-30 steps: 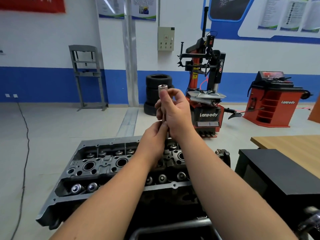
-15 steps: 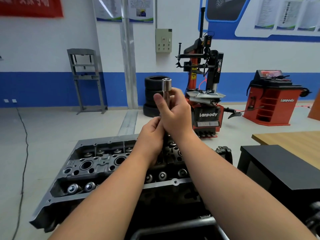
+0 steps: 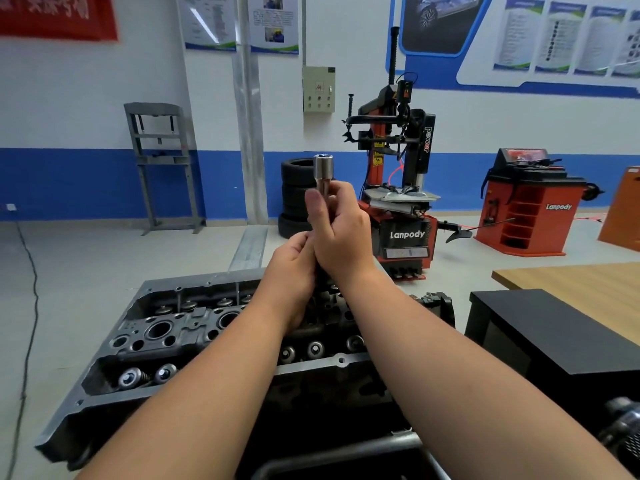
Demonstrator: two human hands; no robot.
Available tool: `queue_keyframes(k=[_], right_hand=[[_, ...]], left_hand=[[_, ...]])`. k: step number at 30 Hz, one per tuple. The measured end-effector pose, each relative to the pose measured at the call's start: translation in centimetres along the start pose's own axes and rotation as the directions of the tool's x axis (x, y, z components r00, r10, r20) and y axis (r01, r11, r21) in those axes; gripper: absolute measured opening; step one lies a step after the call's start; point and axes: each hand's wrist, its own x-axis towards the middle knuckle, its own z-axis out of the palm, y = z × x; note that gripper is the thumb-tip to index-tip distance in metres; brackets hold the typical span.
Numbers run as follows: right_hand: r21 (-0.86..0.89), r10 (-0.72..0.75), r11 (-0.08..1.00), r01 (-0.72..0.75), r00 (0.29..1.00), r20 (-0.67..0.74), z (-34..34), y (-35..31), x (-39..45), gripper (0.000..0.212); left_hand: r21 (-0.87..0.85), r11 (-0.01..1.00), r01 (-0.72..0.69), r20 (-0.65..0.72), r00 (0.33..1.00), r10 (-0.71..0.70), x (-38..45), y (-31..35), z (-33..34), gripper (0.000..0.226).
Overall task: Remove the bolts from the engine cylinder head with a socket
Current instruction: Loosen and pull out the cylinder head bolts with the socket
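The engine cylinder head (image 3: 166, 337) lies at the lower left on a dark stand, valve springs showing along its near edge. Above its far-right part, the left hand (image 3: 292, 268) curls its fingers around the lower end of a tool shaft. Touching it, just above, the right hand (image 3: 341, 233) wraps the shaft, thumb upright; the silver socket (image 3: 323, 169) sticks up above its fingers. A black bench (image 3: 554, 327) stands at the right.
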Motion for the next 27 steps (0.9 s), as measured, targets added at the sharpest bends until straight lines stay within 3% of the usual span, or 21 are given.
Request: queue_keyframes(k=[5, 13, 20, 24, 27], right_hand=[[-0.015, -0.016, 1.000, 0.016, 1.000, -0.025, 0.14, -0.07, 0.10, 0.021], [0.010, -0.018, 1.000, 0.018, 1.000, 0.014, 0.26, -0.15, 0.03, 0.038], [0.006, -0.029, 1.000, 0.029, 0.998, -0.055, 0.22, 0.05, 0.26, 0.023], [0.008, -0.041, 0.999, 0.041, 0.999, -0.017, 0.27, 0.02, 0.12, 0.027], [0.023, -0.053, 0.998, 0.053, 0.999, -0.009, 0.27, -0.02, 0.03, 0.027]], left_hand=[[-0.058, 0.998, 0.016, -0.070, 0.997, -0.020, 0.08, 0.06, 0.03, 0.022], [-0.083, 0.996, 0.042, 0.036, 0.999, -0.039, -0.11, 0.49, 0.08, 0.036], [-0.109, 0.993, 0.034, -0.067, 0.997, -0.041, 0.08, 0.42, 0.07, 0.021], [-0.123, 0.991, 0.051, 0.017, 0.999, -0.049, -0.05, 0.58, 0.08, 0.042], [-0.099, 0.994, 0.053, 0.044, 0.998, -0.049, -0.18, 0.65, -0.01, 0.038]])
